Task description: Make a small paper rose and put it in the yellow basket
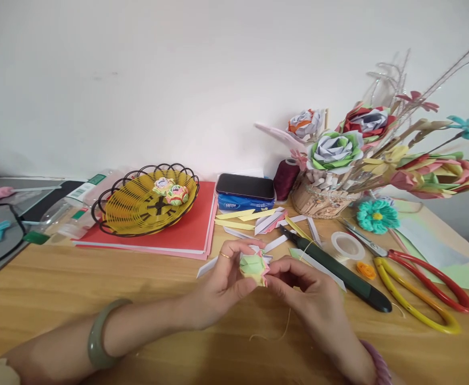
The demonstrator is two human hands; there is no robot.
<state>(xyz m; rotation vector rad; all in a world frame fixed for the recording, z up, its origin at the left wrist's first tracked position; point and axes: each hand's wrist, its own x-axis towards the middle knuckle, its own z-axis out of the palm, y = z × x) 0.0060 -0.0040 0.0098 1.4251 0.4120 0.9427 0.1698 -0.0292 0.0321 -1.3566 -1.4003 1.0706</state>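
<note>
Between the thumb and fingers of my left hand (228, 278) is a small folded paper flower (253, 267), pale green with pink and yellow edges. My right hand (310, 291) pinches the flower's right edge with thumb and forefinger; its fingertips partly hide that side. A thin pale thread (286, 329) trails on the table below my right hand. Two finished-looking paper flowers (177, 194) lie in a yellow woven basket (125, 211) at the back left. Loose folded paper strips (236, 233) are scattered just behind my hands.
A dark green utility knife (350, 278), scissors (408, 270) with red and yellow handles and a tape roll (347, 246) lie to the right. Behind stand a vase of paper flowers (322, 198), a thread spool (286, 179) and a phone (245, 186) on a blue tissue pack. Red paper (138, 243) lies under the basket.
</note>
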